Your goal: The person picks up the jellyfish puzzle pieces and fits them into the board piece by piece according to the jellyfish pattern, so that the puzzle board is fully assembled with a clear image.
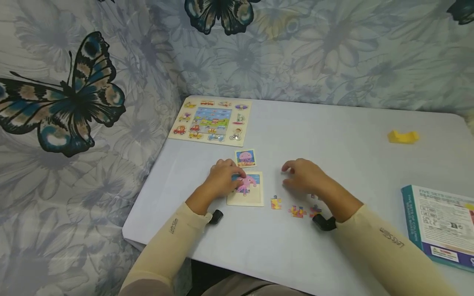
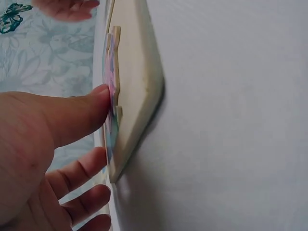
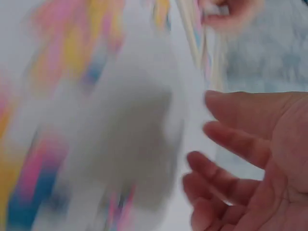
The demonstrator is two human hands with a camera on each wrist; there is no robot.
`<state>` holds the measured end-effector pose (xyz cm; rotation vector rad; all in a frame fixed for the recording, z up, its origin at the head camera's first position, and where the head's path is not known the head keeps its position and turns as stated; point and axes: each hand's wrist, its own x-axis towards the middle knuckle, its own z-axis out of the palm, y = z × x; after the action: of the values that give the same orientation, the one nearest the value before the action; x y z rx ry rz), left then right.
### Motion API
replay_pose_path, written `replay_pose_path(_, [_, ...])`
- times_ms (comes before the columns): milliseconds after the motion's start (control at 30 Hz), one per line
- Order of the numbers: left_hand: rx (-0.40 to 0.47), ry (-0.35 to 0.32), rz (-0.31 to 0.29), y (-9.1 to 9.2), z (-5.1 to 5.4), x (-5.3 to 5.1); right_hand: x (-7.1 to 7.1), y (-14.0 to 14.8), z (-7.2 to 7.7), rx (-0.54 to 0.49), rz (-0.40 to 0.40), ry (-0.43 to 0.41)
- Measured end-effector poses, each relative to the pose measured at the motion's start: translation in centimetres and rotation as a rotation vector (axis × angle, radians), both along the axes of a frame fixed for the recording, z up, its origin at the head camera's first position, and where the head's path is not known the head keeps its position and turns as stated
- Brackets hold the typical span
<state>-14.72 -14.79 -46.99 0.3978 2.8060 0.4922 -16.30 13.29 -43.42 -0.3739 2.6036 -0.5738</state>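
Note:
My left hand [image 1: 222, 176] rests at the left side of a small wooden puzzle board [image 1: 255, 199], which is partly filled with pink and blue jigsaw pieces [image 1: 252, 179]. In the left wrist view its thumb [image 2: 98, 98] presses on the pieces, and the other fingers lie loosely by the board's edge. My right hand [image 1: 305, 176] hovers right of the board with fingers loosely bent and nothing between them. Nearest to it are loose jigsaw pieces: a yellow one [image 1: 275, 202], a pink-and-yellow cluster [image 1: 297, 211] and another [image 1: 315, 211], partly hidden by the wrist.
A small square picture [image 1: 245, 158] of a pink jellyfish lies just behind the board. Farther back left is a large vehicle puzzle [image 1: 212, 121]. A yellow block [image 1: 403, 137] stands far right, and a teal-edged box [image 1: 440, 222] lies at the right edge.

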Motion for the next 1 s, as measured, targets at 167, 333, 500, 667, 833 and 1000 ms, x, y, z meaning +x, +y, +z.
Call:
replay_pose_path(167, [-0.036, 0.005, -0.012, 0.1, 0.6, 0.3, 1.2, 4.8, 0.0, 0.075, -0.016, -0.008])
replay_pose_path(333, [-0.069, 0.020, -0.027, 0.5, 1.0, 0.6, 3.2, 7.2, -1.1, 0.050, -0.045, 0.054])
replay_pose_path(500, [-0.057, -0.012, -0.038, 1.2, 1.4, 0.5, 4.7, 7.8, -1.8, -0.013, -0.081, 0.130])
replay_pose_path(667, [0.035, -0.060, -0.058, 1.0, 1.1, 0.6, 4.1, 7.0, -1.5, -0.054, -0.084, 0.124])
replay_pose_path(833, [0.101, -0.090, -0.085, 0.8, 0.8, 0.5, 2.2, 4.4, -0.9, -0.189, -0.117, 0.035])
replay_pose_path(1000, [0.109, -0.122, -0.108, 0.7, 1.0, 0.3, 0.7, -0.3, -1.1, -0.349, -0.125, -0.122])
